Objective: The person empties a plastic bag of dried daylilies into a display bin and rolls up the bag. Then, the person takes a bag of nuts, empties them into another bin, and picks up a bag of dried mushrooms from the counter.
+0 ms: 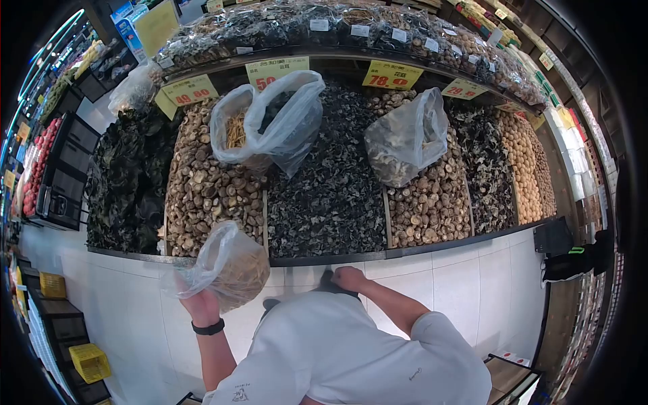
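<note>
My left hand (200, 305), with a black band at the wrist, holds up a clear plastic bag (244, 273) of light brown dried goods at the bin's front edge. Its fingers are partly covered by the plastic. My right hand (349, 278) is closed near the front edge of the display; whether anything is in it cannot be seen. Open plastic bags (236, 138) stand on the dried mushrooms (216, 196) and beside the black fungus (327, 202). Another filled bag (405, 142) rests on the mushrooms (428, 212) to the right.
Dark dried leaves (128, 182) fill the left bin, and round tan goods (520, 169) the right. Yellow price signs (393, 74) line the back below a shelf of packed bags (337, 30). Yellow baskets (90, 362) are at the lower left. A person's dark-clothed leg (570, 266) shows at the right.
</note>
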Demonstrator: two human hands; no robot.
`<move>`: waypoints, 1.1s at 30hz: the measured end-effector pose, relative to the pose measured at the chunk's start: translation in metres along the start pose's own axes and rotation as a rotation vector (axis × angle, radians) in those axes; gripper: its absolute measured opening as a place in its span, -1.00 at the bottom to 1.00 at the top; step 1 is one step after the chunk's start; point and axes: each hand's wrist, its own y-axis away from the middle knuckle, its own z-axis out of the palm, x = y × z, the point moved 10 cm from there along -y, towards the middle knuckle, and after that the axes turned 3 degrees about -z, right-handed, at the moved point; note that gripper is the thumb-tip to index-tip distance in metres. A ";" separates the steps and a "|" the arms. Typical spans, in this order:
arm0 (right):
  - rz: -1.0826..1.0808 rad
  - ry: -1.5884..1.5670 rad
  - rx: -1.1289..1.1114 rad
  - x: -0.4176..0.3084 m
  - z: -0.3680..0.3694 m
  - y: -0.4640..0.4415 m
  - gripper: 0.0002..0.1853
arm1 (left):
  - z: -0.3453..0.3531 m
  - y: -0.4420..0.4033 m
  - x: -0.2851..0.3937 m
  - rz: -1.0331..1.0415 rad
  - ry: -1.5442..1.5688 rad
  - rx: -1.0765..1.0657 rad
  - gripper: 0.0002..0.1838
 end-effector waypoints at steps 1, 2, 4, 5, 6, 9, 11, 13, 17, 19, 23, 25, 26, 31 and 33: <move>-0.062 -0.051 0.018 -0.028 -0.002 -0.006 -0.64 | -0.008 0.000 0.001 -0.031 0.006 -0.010 -0.58; -0.119 -0.099 0.034 -0.059 -0.004 -0.012 -0.67 | -0.016 0.000 0.004 -0.063 0.012 -0.021 -0.60; -0.235 -0.285 0.037 -0.120 0.001 -0.023 -0.68 | -0.023 0.001 0.015 -0.109 0.050 -0.012 -0.64; -0.296 -0.424 0.022 -0.152 0.007 -0.030 -0.67 | -0.027 0.003 0.020 -0.154 0.080 0.000 -0.67; -0.226 -0.576 -0.091 -0.177 0.024 -0.039 -0.61 | -0.032 0.005 0.029 -0.154 0.092 0.000 -0.67; -0.146 -1.017 -0.429 -0.274 0.053 -0.035 -0.39 | -0.057 0.005 0.049 -0.179 0.128 -0.049 -0.74; -0.215 -1.234 -0.554 -0.333 0.065 -0.028 -0.35 | -0.095 0.001 0.056 -0.201 0.223 0.003 -0.78; -0.285 -1.447 -0.694 -0.384 0.069 -0.016 -0.32 | -0.110 -0.002 0.074 -0.184 0.226 -0.035 -0.79; -0.341 -1.268 -0.813 -0.444 0.113 -0.015 -0.35 | -0.143 -0.003 0.120 -0.147 0.225 -0.146 -0.81; -0.272 -1.242 -0.856 -0.454 0.148 -0.029 -0.37 | -0.171 0.000 0.140 -0.107 0.228 -0.048 -0.81; -0.114 -1.144 -0.863 -0.474 0.194 -0.044 -0.49 | -0.240 0.012 0.174 0.006 0.253 0.188 -0.81; -0.089 -1.066 -0.852 -0.490 0.205 -0.047 -0.53 | -0.271 0.021 0.191 0.086 0.246 0.261 -0.81; -0.081 -1.001 -0.871 -0.498 0.212 -0.048 -0.55 | -0.287 0.026 0.199 0.148 0.228 0.319 -0.80; -0.053 -0.868 -0.986 -0.538 0.269 -0.067 -0.52 | -0.334 0.045 0.232 0.226 0.340 0.423 -0.80; 0.006 -0.771 -0.933 -0.555 0.275 -0.075 -0.44 | -0.356 0.051 0.248 0.287 0.328 0.491 -0.80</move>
